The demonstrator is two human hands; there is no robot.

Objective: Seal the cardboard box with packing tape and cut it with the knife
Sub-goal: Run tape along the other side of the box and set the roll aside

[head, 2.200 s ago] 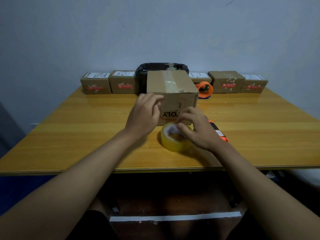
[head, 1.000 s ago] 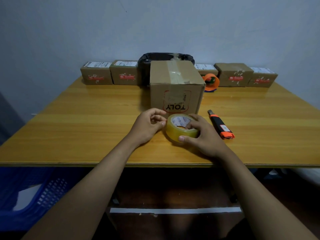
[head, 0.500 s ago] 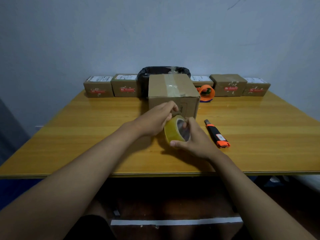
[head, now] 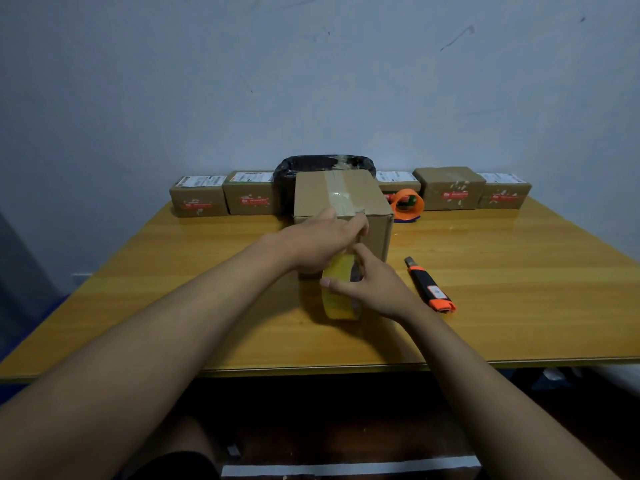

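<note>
Head view: the right hand (head: 375,289) grips the tape roll (head: 337,292) on edge, just near of the box (head: 341,202). The left hand (head: 320,244) pinches its free end, apparently to draw it upward. The knife (head: 429,287) lies right.

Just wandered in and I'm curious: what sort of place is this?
Probably a small parcel-packing spot: labelled small boxes line the wall on a wooden table, and bare hands work a tape roll by a cardboard box.
</note>
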